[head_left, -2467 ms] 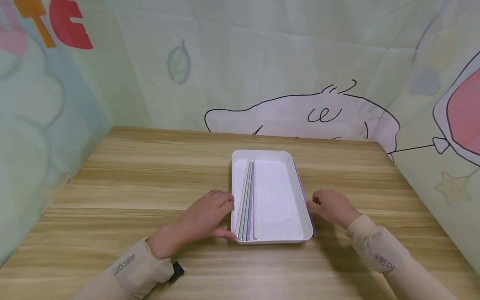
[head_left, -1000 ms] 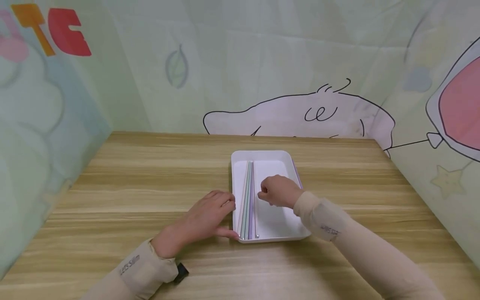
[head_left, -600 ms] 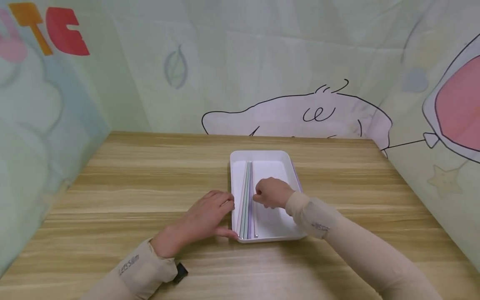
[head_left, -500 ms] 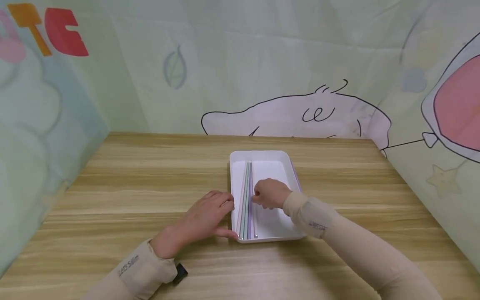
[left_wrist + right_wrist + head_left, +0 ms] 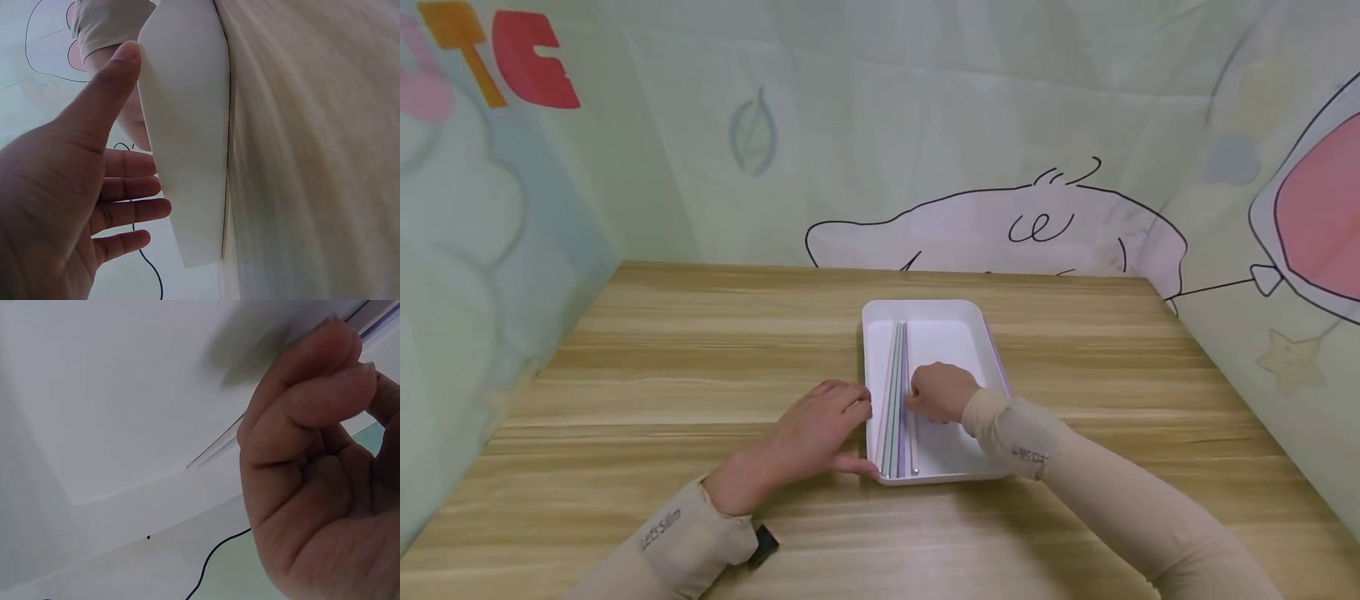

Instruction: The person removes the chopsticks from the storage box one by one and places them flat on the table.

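A white tray (image 5: 955, 333) sits on the wooden table. Several thin chopsticks with shiny ends lie lengthwise in its left half: a pink one, green ones (image 5: 891, 417), a purple one (image 5: 902, 433), and a pale pink chopstick (image 5: 913, 446) furthest right. My left hand (image 5: 816, 429) rests at the tray's left side, its thumb on the near corner. In the left wrist view the fingers (image 5: 134, 212) reach the rim loosely. My right hand (image 5: 943, 392) is inside the tray with curled fingers, its fingertips at the pale pink chopstick; the pinch itself is partly hidden.
Outside the tray, a purple chopstick (image 5: 995, 346) lies along its right wall, partly covered by my right sleeve (image 5: 1022, 433). A printed cloth wall (image 5: 880, 133) stands behind the table, with more cloth on both sides.
My right hand has left the purple chopstick outside the tray and moved left into the tray, to the pale pink chopstick. Lately it has barely moved. The left hand has stayed in place.
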Action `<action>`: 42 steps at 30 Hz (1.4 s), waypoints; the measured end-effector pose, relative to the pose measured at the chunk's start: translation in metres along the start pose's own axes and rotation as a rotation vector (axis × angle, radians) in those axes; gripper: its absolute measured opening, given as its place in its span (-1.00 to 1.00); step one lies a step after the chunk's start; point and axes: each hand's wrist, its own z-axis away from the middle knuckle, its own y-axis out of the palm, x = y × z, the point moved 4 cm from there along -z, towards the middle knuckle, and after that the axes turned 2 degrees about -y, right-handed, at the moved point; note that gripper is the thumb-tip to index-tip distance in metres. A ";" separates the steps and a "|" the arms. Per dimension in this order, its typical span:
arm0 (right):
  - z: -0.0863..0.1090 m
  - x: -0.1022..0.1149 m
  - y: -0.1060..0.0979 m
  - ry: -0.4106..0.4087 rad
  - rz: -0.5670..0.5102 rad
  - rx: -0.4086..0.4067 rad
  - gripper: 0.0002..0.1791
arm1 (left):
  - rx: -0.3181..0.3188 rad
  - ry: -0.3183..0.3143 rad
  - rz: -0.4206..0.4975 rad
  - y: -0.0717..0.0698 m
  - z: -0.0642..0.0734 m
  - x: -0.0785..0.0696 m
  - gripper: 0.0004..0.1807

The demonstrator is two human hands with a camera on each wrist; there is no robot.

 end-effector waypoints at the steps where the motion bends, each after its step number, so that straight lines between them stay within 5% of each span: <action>1: -0.001 0.000 0.001 0.001 0.006 -0.001 -0.69 | 0.004 -0.002 -0.001 0.000 0.000 0.000 -0.32; 17: -0.005 -0.003 0.003 0.063 0.084 0.027 -0.62 | -0.017 -0.013 -0.005 -0.002 -0.002 -0.002 -0.31; 42: 0.010 -0.009 -0.013 0.018 -0.006 0.000 -0.65 | 0.021 -0.032 0.003 0.000 -0.003 -0.005 -0.30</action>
